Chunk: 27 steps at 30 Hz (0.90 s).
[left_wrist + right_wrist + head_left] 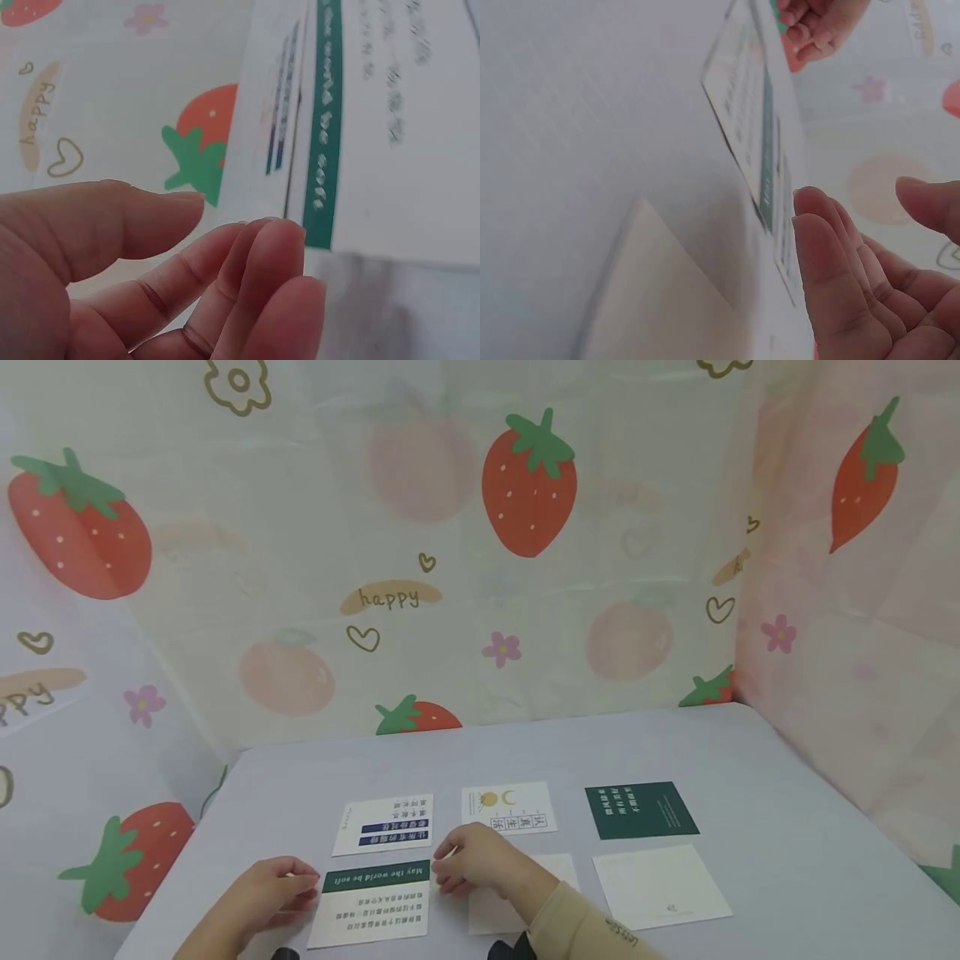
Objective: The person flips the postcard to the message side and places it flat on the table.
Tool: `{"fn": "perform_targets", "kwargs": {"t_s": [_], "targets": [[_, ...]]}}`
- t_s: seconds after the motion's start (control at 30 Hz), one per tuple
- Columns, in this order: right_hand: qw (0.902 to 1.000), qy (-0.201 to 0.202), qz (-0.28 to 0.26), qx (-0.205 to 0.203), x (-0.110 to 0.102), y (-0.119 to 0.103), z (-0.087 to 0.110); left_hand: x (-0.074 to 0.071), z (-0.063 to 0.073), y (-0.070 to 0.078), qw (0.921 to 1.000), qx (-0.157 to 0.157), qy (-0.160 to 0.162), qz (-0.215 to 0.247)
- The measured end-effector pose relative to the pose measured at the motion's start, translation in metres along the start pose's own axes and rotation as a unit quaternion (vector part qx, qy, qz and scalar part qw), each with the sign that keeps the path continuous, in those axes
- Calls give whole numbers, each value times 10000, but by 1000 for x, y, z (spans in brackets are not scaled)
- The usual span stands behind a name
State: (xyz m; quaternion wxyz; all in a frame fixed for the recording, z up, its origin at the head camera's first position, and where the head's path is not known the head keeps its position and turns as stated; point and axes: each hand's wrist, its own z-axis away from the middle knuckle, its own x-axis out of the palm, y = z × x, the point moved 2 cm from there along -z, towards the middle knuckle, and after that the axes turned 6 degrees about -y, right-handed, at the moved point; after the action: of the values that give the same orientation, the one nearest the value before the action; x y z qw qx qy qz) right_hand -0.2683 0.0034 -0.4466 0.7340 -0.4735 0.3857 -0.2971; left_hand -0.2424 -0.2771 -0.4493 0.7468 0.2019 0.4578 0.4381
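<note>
A white postcard with a green band reading "May the world be soft" (370, 906) lies flat on the table between the two hands. My left hand (272, 892) is at its left edge, with loosely bent fingers and a gap between thumb and fingertips in the left wrist view. At the card's upper right corner is my right hand (480, 862), thumb and fingers apart in the right wrist view. Neither hand pinches the card. My right hand and sleeve partly cover a cream card (556, 869) and overlap the lower edge of a card with a sun and moon (517, 802).
In the back row lie a white card with blue text bars (378, 828) and a dark green card (642, 811). A blank cream card (660, 887) lies at front right. Strawberry-printed cloth (450, 635) stands around the table (772, 827).
</note>
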Motion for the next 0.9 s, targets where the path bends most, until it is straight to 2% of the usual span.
{"fn": "perform_targets", "kwargs": {"t_s": [0.13,0.27,0.43,0.67,0.9], "targets": [[9999,140,71,43,-16,-4,3,6,-3,12,9995,274,23,168],[9995,268,142,38,-34,-2,8,19,-5,25,9973,607,-16,402],[9994,316,155,38,-59,4,17,35,-5,40,9934,880,-205,706],[9984,501,279,17,-91,14,33,55,3,57,9835,1266,-639,1125],[9961,820,221,250,-116,31,48,73,2,65,9677,1616,-1230,1493]]}}
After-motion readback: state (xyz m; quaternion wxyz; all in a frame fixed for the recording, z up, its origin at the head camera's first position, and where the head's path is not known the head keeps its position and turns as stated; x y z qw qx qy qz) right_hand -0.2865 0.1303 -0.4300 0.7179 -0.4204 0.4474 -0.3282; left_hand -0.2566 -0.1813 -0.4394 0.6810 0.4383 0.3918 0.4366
